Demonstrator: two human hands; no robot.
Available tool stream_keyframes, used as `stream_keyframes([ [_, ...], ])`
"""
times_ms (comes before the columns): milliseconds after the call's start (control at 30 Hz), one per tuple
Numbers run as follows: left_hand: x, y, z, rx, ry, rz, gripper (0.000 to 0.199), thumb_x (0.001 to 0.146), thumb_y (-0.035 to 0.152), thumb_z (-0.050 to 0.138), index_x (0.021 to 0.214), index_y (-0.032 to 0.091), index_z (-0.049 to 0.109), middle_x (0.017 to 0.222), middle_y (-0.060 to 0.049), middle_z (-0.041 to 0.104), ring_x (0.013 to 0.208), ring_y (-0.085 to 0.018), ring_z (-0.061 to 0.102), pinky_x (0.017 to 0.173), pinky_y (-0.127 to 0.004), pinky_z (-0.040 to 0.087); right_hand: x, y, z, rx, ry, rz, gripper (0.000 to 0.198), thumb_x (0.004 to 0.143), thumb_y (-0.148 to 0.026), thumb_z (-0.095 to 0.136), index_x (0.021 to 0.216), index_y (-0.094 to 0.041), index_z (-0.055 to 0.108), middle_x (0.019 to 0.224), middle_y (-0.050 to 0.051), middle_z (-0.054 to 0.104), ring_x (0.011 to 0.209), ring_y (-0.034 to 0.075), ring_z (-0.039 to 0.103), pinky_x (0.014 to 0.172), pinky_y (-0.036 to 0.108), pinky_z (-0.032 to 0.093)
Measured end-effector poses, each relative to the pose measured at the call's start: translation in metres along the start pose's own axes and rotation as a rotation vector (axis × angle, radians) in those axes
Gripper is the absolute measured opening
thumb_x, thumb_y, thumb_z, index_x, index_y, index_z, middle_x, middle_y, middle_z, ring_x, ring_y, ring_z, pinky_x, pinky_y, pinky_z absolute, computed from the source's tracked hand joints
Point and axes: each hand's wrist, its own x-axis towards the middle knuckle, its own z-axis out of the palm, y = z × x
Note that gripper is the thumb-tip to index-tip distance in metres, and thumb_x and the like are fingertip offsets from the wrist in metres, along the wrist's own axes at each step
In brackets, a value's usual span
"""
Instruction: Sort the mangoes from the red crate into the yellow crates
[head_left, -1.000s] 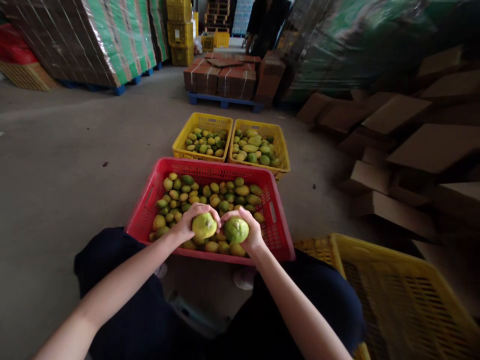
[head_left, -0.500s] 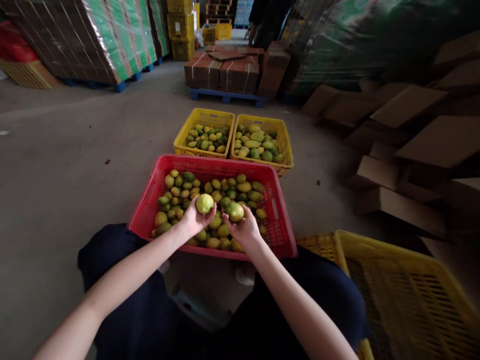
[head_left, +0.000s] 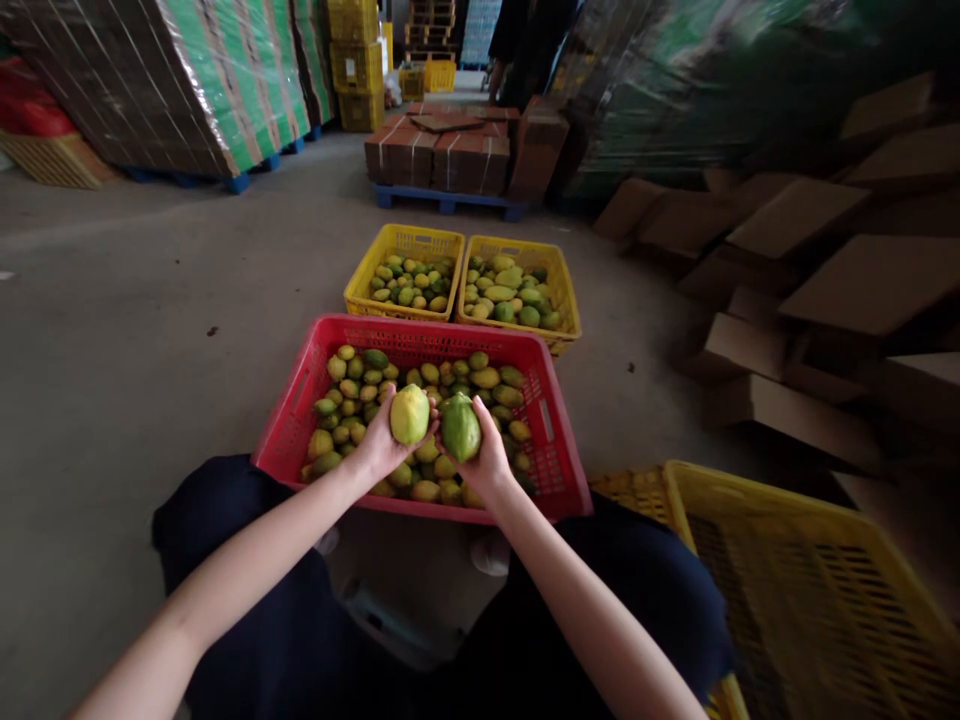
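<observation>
My left hand (head_left: 386, 442) holds a yellow-green lemon (head_left: 409, 414), its fingers curled beneath and around it. Close beside it, my right hand (head_left: 487, 455) grips a darker green lemon (head_left: 460, 428) with the thumb along its right side. Both hands are above a red plastic crate (head_left: 553, 425) that stands in front of my knees. Many lemons (head_left: 426, 491), yellow to green, lie loose in this crate. My hands and forearms hide some of them.
Two yellow crates (head_left: 405, 232) of similar fruit stand just beyond the red one. Another yellow crate (head_left: 795, 510) is at my right knee. Cardboard boxes (head_left: 795, 215) crowd the right side. Farther off are a loaded blue pallet (head_left: 448, 203) and a standing person (head_left: 517, 45).
The fruit in my right hand now shows a dark green, upright side instead of a yellowish one. The lemon in my left hand is tipped more upright. My view has shifted slightly.
</observation>
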Motion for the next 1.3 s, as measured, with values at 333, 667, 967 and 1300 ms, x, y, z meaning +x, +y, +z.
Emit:
stream_keyframes([
  [333, 0.001, -0.002, -0.001, 0.004, 0.076, 0.066, 0.028, 0.091, 0.035, 0.048, 0.089, 0.011, 0.062, 0.078, -0.008, 0.068, 0.066, -0.015, 0.066, 0.059, -0.024, 0.057, 0.001, -0.002, -0.006, 0.050, 0.022, -0.030, 0.024, 0.079, -0.041, 0.063, 0.073, -0.017, 0.065, 0.060, -0.001, 0.069, 0.048, 0.014, 0.064, 0.050, 0.026, 0.055],
  [667, -0.001, -0.001, -0.007, -0.127, -0.008, 0.015, 0.032, 0.086, 0.036, 0.044, 0.083, 0.011, 0.064, 0.090, -0.011, 0.070, 0.082, -0.022, 0.067, 0.073, -0.037, 0.056, 0.008, 0.004, -0.007, -0.188, 0.038, -0.151, 0.033, 0.080, -0.052, 0.053, 0.088, -0.021, 0.063, 0.084, 0.004, 0.071, 0.093, 0.024, 0.067, 0.077, 0.037, 0.056],
  [967, 0.003, -0.016, -0.014, 0.006, -0.109, 0.064, 0.037, 0.078, 0.032, 0.051, 0.108, 0.016, 0.065, 0.086, -0.003, 0.071, 0.084, -0.019, 0.067, 0.081, -0.029, 0.050, -0.006, 0.034, -0.001, -1.320, -0.050, -0.652, 0.079, 0.073, -0.059, 0.061, 0.139, -0.024, 0.036, 0.150, 0.013, 0.015, 0.142, 0.033, 0.011, 0.113, 0.052, 0.020],
  [1300, 0.000, -0.014, -0.019, 0.107, 0.013, -0.051, 0.023, 0.074, 0.035, 0.062, 0.070, 0.013, 0.066, 0.059, -0.001, 0.066, 0.053, -0.013, 0.062, 0.056, -0.021, 0.047, -0.013, 0.051, -0.010, -1.576, -0.105, -1.092, 0.068, 0.072, -0.055, 0.066, 0.123, -0.016, 0.043, 0.151, 0.021, 0.016, 0.141, 0.039, 0.010, 0.107, 0.062, 0.027],
])
